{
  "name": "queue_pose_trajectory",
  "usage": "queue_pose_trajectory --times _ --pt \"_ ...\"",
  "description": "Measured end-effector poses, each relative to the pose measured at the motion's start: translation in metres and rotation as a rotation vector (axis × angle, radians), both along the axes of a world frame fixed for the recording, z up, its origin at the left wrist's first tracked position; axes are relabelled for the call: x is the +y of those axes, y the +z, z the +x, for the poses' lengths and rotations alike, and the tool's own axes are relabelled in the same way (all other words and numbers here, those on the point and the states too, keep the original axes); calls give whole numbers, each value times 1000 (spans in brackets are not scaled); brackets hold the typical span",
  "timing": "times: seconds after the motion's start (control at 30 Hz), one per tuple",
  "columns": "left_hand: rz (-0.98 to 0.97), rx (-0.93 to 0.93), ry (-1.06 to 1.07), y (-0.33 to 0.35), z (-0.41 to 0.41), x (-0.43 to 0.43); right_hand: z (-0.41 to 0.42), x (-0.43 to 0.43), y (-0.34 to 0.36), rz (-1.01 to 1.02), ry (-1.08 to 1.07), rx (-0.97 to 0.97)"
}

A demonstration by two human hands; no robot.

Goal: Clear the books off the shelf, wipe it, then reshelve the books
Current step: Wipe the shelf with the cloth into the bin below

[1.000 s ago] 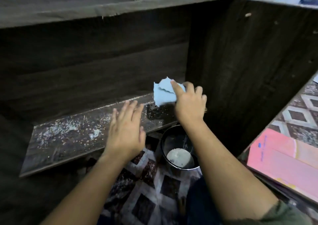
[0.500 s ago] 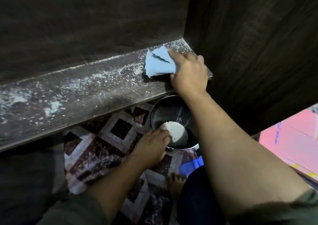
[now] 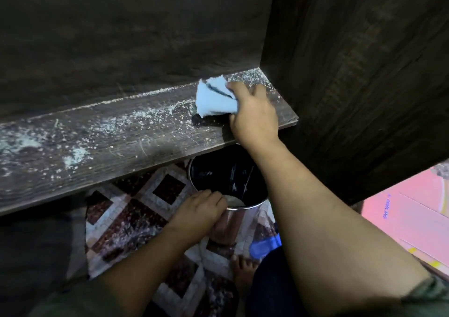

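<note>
The dark wooden shelf board [image 3: 126, 146] is found cleared of books yet speckled with white dust [image 3: 79, 155] — wiping is judged barely begun at its right end, where the crumpled pale-blue cloth [image 3: 213, 100] is clamped in the grip of the right hand [image 3: 255, 115]. The grip of the left hand [image 3: 199, 211] is hooked over the rim of the shiny steel pot [image 3: 243, 210] below; reshelving is left undone.

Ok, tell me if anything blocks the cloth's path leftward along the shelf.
Nothing solid does. The right hand holds the blue cloth on the shelf, at its right end; leftward lies only scattered white dust. The left hand is below, gripping the metal pot.
</note>
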State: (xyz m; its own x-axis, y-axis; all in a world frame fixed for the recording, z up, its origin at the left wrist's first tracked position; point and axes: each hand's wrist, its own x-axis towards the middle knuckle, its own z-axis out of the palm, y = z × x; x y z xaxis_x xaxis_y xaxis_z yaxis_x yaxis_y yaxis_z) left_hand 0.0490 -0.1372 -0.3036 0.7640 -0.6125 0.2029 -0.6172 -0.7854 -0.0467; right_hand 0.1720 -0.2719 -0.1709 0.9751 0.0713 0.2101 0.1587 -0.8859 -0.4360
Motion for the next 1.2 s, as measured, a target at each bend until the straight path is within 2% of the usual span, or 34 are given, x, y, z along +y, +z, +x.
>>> queue_pose_trajectory --times 0.07,0.17,0.3,0.47,0.63,0.77,0.87,1.03,1.2 --pt "11 -6 10 16 -12 12 -6 4 6 2 48 5" --pt "10 6 58 51 -32 21 -16 7 12 -116 83 -50" --pt "-39 -1 174 87 -55 29 -25 8 3 -238 32 -55" --pt "-39 96 335 77 -52 36 -16 4 -9 -215 -92 -4" --pt "-109 65 269 69 -31 27 -10 2 -14 -134 -187 -8" --pt "-129 78 239 65 -31 28 -4 -2 -16 -153 -281 -43" --pt "-179 61 250 64 -30 33 1 -2 -20 -205 -344 27" --pt "-190 75 292 56 -37 44 2 7 -23 -361 -194 244" --pt "-204 153 345 51 -43 56 6 4 -16 -379 -145 239"
